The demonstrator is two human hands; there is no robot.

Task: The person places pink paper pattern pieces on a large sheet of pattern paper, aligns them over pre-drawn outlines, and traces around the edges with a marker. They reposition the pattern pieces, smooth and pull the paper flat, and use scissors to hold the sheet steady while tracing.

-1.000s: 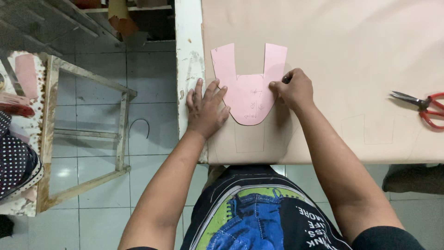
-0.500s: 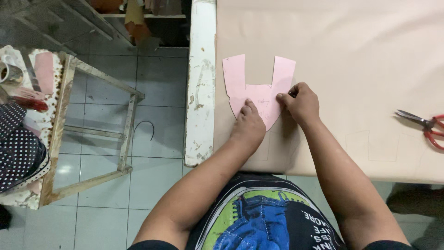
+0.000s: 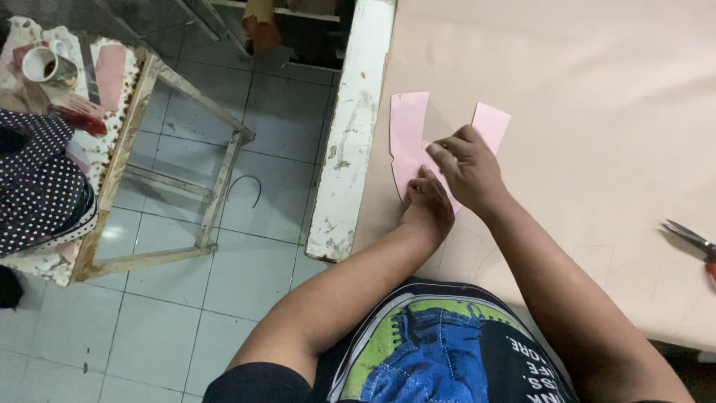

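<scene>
Looking down, I see a pink paper shape (image 3: pixel 409 142) lying flat on the tan sheet (image 3: pixel 597 112), in the upper middle of the frame. Its two arms point up the picture, away from me. My left hand (image 3: pixel 426 203) presses on its lower part, fingers curled close together. My right hand (image 3: pixel 468 168) sits on top, just beside the right arm, fingers pinched together on something small; I cannot tell what. Both hands touch it. Scissors (image 3: pixel 690 239) lie well apart, at the right edge.
</scene>
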